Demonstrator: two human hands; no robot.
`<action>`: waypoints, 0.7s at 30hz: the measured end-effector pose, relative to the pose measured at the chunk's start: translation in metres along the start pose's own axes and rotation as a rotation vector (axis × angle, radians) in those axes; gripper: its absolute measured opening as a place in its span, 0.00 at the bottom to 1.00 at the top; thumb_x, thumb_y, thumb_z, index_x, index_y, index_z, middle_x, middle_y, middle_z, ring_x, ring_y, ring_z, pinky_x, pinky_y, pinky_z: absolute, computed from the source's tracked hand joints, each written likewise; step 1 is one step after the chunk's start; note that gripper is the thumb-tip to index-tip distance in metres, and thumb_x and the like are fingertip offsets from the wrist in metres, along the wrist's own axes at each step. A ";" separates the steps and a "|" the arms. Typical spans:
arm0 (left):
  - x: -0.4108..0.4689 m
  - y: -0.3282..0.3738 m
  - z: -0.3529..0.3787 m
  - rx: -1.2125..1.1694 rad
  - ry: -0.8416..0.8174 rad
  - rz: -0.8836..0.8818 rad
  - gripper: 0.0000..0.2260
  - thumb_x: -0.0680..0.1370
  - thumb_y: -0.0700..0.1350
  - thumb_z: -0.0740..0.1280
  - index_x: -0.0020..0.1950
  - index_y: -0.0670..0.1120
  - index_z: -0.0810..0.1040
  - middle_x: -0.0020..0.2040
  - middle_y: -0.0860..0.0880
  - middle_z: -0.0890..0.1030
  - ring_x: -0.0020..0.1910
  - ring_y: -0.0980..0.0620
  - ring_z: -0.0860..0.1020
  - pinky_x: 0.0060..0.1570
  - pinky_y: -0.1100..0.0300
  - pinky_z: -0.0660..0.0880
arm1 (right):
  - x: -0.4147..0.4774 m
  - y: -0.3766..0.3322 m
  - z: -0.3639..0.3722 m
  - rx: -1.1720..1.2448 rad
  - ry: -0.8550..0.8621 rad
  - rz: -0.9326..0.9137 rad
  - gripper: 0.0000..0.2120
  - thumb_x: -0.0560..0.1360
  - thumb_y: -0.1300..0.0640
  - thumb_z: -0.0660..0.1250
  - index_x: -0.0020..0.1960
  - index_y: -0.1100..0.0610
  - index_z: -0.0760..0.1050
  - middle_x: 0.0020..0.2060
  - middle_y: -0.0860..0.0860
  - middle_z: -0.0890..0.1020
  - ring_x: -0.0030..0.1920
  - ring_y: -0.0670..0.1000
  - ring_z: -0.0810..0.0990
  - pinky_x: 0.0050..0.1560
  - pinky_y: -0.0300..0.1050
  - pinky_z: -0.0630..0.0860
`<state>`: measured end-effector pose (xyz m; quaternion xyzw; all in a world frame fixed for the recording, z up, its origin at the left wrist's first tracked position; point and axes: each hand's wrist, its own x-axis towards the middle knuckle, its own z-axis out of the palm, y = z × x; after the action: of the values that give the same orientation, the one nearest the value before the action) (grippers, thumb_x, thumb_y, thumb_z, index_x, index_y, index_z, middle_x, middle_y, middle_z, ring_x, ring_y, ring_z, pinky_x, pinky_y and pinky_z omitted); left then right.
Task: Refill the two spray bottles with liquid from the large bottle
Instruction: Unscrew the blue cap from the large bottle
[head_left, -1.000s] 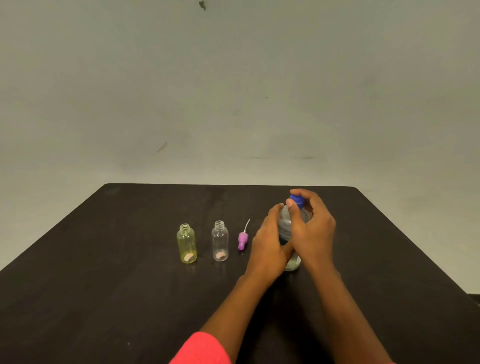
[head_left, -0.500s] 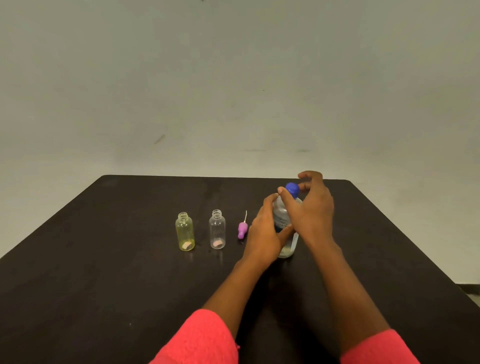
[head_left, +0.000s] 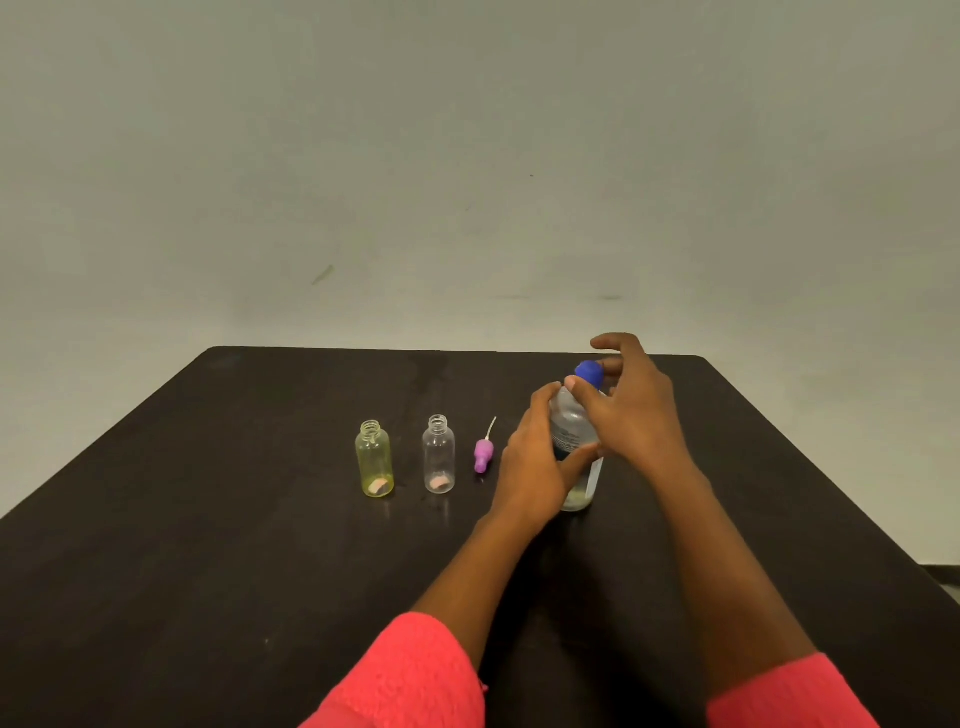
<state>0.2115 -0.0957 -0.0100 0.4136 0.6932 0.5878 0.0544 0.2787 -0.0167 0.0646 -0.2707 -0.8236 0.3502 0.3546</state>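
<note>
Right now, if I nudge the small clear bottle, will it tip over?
Probably tips easily: the small clear bottle looks nearly empty, so light, and stands tall on a narrow base. Its round body would likely roll once down.

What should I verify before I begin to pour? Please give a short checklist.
1. The blue cap is off the large bottle: not ok, it sits on the neck.
2. The left hand holds the large bottle upright on the table: ok.
3. The right hand has a firm grip on the cap: cannot tell.
4. The yellow spray bottle stands upright, neck open: ok.
5. The clear spray bottle stands upright, neck open: ok.
</note>
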 end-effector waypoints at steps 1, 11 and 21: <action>0.000 -0.001 0.000 -0.004 -0.003 -0.001 0.31 0.72 0.49 0.73 0.70 0.54 0.61 0.63 0.52 0.74 0.60 0.55 0.74 0.61 0.58 0.72 | 0.000 -0.001 -0.002 0.033 -0.031 0.006 0.21 0.74 0.59 0.70 0.64 0.50 0.69 0.50 0.48 0.78 0.51 0.49 0.76 0.48 0.37 0.69; 0.000 0.000 0.001 -0.038 -0.008 -0.037 0.32 0.71 0.50 0.73 0.70 0.57 0.60 0.63 0.55 0.73 0.62 0.57 0.72 0.61 0.61 0.71 | 0.008 -0.006 -0.009 -0.151 -0.079 -0.031 0.22 0.73 0.52 0.72 0.64 0.52 0.70 0.51 0.48 0.76 0.52 0.48 0.76 0.53 0.43 0.74; 0.001 0.001 0.002 -0.008 -0.013 -0.051 0.34 0.71 0.52 0.74 0.71 0.56 0.59 0.67 0.54 0.71 0.64 0.56 0.70 0.65 0.59 0.68 | 0.019 0.001 -0.032 0.314 -0.106 -0.003 0.16 0.75 0.61 0.69 0.60 0.48 0.74 0.54 0.48 0.81 0.54 0.48 0.80 0.49 0.36 0.76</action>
<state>0.2122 -0.0940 -0.0097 0.3994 0.7007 0.5863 0.0756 0.2921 0.0089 0.0873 -0.1920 -0.7768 0.4879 0.3488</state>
